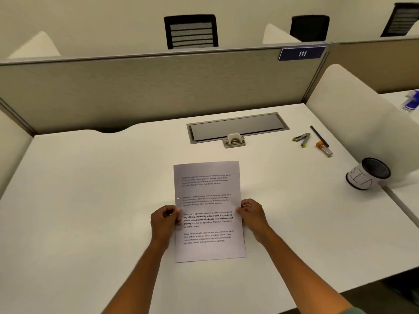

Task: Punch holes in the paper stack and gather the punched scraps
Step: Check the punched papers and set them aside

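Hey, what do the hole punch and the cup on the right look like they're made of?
Hole punch: probably metal base with a cream plastic or painted lever, judging by its dull sheen. Cup: black mesh, likely metal, with a white printed wrap around it.

The white desk carries a printed paper stack at centre, a hole punch behind it, and a stapler, pen, small orange-capped tube and cup to the right.
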`<state>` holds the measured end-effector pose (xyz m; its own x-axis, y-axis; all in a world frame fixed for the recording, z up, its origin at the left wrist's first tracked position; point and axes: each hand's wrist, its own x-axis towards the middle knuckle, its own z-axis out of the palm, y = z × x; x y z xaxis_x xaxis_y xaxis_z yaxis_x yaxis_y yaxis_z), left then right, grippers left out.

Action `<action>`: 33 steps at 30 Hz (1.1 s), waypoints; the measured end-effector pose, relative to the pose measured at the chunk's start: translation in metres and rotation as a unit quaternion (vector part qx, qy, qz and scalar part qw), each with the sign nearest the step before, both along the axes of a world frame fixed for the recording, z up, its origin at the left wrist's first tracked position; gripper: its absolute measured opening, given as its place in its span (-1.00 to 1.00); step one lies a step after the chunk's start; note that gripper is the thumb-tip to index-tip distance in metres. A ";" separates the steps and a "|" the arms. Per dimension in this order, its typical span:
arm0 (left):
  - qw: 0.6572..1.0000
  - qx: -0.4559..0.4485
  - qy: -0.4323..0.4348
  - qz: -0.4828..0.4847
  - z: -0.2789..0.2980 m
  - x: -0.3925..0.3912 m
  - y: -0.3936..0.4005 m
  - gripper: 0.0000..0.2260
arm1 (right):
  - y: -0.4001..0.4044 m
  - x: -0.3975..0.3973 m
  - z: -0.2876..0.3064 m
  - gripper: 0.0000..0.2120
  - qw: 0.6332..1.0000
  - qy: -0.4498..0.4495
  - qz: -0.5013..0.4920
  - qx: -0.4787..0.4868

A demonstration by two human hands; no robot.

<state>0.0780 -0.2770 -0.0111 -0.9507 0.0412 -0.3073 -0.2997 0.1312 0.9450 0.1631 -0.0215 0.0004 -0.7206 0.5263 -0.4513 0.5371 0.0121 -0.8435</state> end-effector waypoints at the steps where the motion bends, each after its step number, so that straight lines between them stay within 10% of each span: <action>1: 1.000 0.009 0.005 0.007 0.003 -0.001 0.000 -0.97 | 0.000 -0.001 0.003 -0.92 1.000 0.015 -0.001 0.002; 33: 0.988 0.038 0.138 0.057 0.062 0.061 -0.003 -0.83 | -0.009 0.022 0.046 -0.87 0.969 0.246 -0.025 -0.009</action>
<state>0.1392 -0.2803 0.0506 -0.9977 -0.0576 -0.0354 -0.0376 0.0370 0.9986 0.1851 -0.0307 0.0464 -0.8245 0.5617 -0.0684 0.0691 -0.0201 -0.9974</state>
